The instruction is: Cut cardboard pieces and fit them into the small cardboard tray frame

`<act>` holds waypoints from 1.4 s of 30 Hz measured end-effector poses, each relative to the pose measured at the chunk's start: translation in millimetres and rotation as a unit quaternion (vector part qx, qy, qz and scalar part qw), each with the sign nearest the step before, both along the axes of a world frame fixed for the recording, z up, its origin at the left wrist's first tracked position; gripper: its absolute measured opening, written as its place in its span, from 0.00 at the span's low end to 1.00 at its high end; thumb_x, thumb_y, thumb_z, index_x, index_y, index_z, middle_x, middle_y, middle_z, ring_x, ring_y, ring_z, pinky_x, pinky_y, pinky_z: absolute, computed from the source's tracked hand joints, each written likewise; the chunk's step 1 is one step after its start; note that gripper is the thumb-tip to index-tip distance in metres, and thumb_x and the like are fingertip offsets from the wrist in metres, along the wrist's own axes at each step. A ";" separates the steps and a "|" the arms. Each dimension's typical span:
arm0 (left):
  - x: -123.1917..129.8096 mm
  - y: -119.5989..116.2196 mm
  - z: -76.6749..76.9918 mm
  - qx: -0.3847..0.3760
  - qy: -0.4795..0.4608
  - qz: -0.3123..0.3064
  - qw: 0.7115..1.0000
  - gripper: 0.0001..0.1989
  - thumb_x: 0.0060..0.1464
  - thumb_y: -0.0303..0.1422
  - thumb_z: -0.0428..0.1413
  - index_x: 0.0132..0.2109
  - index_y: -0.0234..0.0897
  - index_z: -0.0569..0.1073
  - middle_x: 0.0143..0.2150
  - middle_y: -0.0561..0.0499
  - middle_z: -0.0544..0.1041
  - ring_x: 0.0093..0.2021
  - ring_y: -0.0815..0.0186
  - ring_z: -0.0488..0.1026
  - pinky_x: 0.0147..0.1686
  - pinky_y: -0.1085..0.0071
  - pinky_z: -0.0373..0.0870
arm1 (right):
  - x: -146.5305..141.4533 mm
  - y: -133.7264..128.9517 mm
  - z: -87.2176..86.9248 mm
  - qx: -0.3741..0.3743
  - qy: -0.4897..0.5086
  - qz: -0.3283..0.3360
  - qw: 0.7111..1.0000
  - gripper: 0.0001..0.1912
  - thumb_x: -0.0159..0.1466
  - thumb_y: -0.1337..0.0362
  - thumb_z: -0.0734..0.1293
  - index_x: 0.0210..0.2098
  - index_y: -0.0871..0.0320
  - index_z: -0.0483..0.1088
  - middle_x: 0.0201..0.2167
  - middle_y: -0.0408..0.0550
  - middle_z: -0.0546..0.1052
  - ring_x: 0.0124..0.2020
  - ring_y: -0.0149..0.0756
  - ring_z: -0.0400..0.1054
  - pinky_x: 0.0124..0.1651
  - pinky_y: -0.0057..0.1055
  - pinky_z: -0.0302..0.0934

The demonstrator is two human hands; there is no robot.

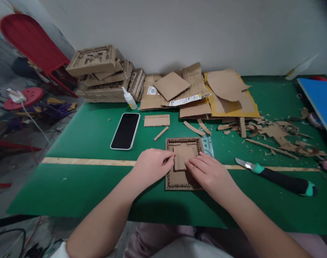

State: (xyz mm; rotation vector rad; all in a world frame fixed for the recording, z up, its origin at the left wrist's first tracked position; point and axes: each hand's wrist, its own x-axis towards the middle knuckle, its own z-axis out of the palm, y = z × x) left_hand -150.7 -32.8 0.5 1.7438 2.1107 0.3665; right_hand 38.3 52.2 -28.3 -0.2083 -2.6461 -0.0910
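A shallow cardboard tray [176, 185] with corrugated walls lies on the green table in front of me. Inside its upper part is a smaller rectangular cardboard piece [184, 157]. My left hand [153, 165] pinches the left edge of that piece, thumb and forefinger together. On its right edge my right hand [208, 172] has its fingers pressed together, partly over the tray's right wall. A teal stencil ruler [207, 145] sticks out from behind the tray's upper right corner.
A phone [125, 131] and glue bottle [129, 98] are at the left, near stacked cardboard trays [99, 75]. Cardboard sheets [171, 86] lie along the wall. A utility knife [278, 177], blade out, and scraps [278, 136] are at the right.
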 end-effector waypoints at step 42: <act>-0.4 -0.3 -2.5 -0.046 -0.004 -0.025 0.999 0.16 0.58 0.36 0.46 0.48 0.47 0.75 0.40 0.52 0.80 0.37 0.61 0.76 0.32 0.71 0.67 | 0.2 1.1 -3.4 -0.023 -0.010 0.011 1.000 0.12 0.60 0.77 0.60 0.39 0.65 0.73 0.35 0.52 0.78 0.39 0.34 0.70 0.54 0.39 0.65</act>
